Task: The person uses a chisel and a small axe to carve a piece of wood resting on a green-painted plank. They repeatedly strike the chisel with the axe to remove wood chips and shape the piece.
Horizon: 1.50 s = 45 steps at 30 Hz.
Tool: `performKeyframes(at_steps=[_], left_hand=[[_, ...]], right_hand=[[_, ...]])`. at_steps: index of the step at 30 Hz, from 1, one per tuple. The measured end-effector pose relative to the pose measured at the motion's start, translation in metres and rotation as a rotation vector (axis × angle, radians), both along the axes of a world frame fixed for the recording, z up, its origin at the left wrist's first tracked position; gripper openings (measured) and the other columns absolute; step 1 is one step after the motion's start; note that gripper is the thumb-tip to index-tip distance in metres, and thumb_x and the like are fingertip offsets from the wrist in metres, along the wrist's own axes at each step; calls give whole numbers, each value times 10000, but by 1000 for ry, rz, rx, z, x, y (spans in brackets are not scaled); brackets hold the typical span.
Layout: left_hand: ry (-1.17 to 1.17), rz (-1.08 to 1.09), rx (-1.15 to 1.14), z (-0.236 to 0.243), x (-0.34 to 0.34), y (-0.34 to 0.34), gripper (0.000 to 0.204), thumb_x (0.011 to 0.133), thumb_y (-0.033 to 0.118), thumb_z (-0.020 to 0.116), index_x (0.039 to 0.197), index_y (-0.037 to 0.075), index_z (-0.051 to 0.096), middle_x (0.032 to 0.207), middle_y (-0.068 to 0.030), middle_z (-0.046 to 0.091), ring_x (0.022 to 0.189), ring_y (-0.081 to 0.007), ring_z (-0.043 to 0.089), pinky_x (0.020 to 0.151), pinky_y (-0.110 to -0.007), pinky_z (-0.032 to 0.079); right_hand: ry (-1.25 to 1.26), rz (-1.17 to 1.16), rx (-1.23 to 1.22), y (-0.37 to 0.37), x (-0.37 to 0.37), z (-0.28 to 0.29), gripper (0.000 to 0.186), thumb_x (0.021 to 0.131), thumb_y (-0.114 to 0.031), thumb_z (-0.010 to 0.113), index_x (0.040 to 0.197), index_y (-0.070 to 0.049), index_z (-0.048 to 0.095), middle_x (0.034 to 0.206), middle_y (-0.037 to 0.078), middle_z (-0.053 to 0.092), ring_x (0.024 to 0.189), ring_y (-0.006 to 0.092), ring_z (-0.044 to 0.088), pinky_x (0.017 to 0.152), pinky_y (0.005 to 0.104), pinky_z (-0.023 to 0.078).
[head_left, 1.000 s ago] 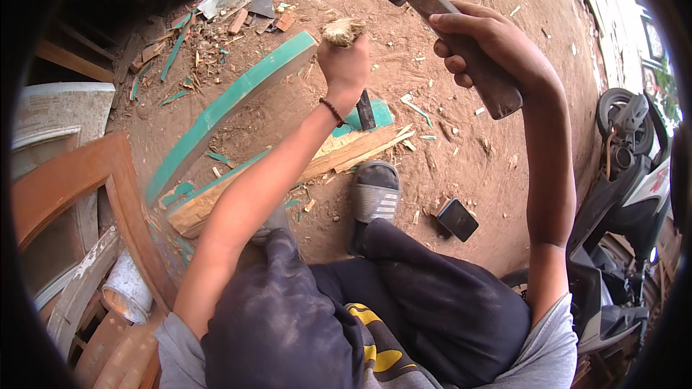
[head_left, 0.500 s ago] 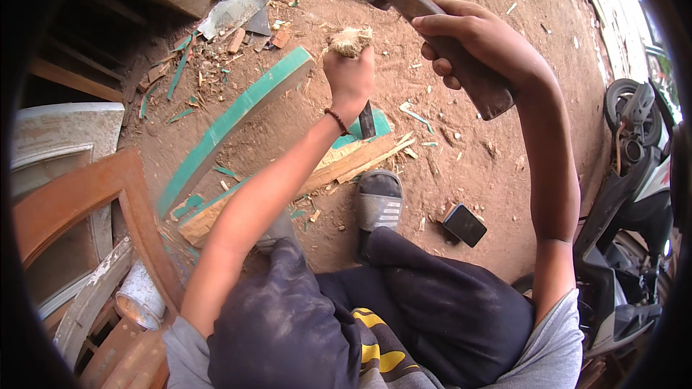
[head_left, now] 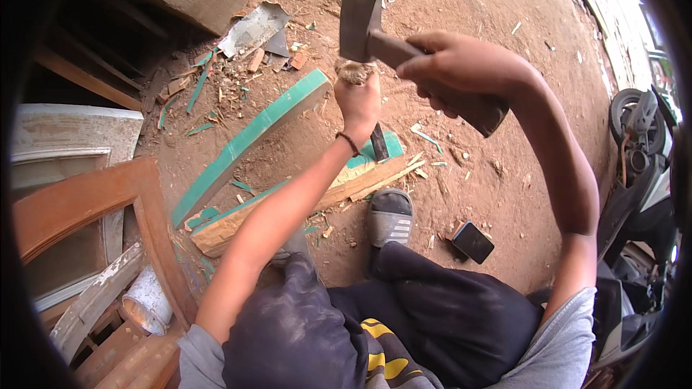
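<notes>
My left hand (head_left: 358, 104) is wrapped round a chisel (head_left: 379, 142). Its frayed, mushroomed handle end sticks out above my fist, and the dark blade slants down to a split piece of wood (head_left: 386, 173) with green paint. My right hand (head_left: 461, 65) grips the thick wooden handle of a hammer (head_left: 358, 23). The heavy metal head is right by the chisel's frayed end; whether they touch, I cannot tell. My sandalled foot (head_left: 390, 220) rests beside the wood, whose near part is partly hidden by my left forearm.
A curved green-painted board (head_left: 249, 148) lies left of my hands. Wood chips and scraps (head_left: 256, 32) litter the dirt. A phone (head_left: 473, 242) lies on the ground to the right. Wooden frames (head_left: 79, 202) and a paint-spattered can (head_left: 148, 302) stand left; a motorcycle (head_left: 638, 209) is at far right.
The hammer has swung down and left, its head now by the chisel's top. My left hand keeps its hold on the chisel. The whole view has shifted slightly.
</notes>
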<state>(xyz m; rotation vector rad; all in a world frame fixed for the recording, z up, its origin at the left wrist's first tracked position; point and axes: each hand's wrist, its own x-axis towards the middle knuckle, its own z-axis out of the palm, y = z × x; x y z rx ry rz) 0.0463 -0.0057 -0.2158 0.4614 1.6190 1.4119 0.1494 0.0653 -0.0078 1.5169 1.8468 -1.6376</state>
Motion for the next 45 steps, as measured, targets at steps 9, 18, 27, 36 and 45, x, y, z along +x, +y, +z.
performKeyframes(at_steps=[9, 18, 27, 36, 45], left_hand=[[35, -75, 36, -7, 9, 13, 103, 790, 48, 587, 827, -46, 610, 793, -84, 686, 751, -160, 639, 702, -330, 492], [-225, -41, -60, 5, 0, 11, 139, 855, 80, 586, 835, 52, 451, 576, 25, 410, 375, -61, 356, 339, -261, 257], [-482, 3, -306, -3, -26, 17, 180, 871, 76, 586, 776, 104, 435, 572, 42, 382, 409, -53, 329, 354, -229, 257], [-430, -104, -189, 53, -75, -18, 264, 894, 153, 617, 746, 149, 399, 546, 77, 339, 386, -42, 281, 337, -220, 215], [-80, -222, -305, 87, -113, -106, 192, 898, 156, 648, 786, 118, 497, 530, 80, 355, 370, -29, 297, 341, -217, 212]], right_hand=[[278, -258, 410, 11, -14, 15, 341, 947, -300, 553, 1125, -20, 474, 756, 34, 551, 590, 88, 559, 509, 243, 502], [99, -165, -136, -3, 23, -19, 389, 929, -246, 582, 1223, -13, 480, 782, 39, 558, 577, 94, 565, 489, 253, 501], [78, -473, -63, 4, 102, -81, 354, 928, -213, 565, 1203, -17, 459, 772, 41, 540, 564, 107, 557, 467, 270, 499], [-70, -625, -30, -3, 206, -143, 373, 923, -273, 539, 1147, 25, 525, 785, 100, 597, 655, 161, 621, 566, 311, 518], [-251, -202, 624, -86, 197, -160, 222, 816, -167, 565, 886, 26, 648, 890, 260, 673, 874, 406, 657, 794, 492, 513]])
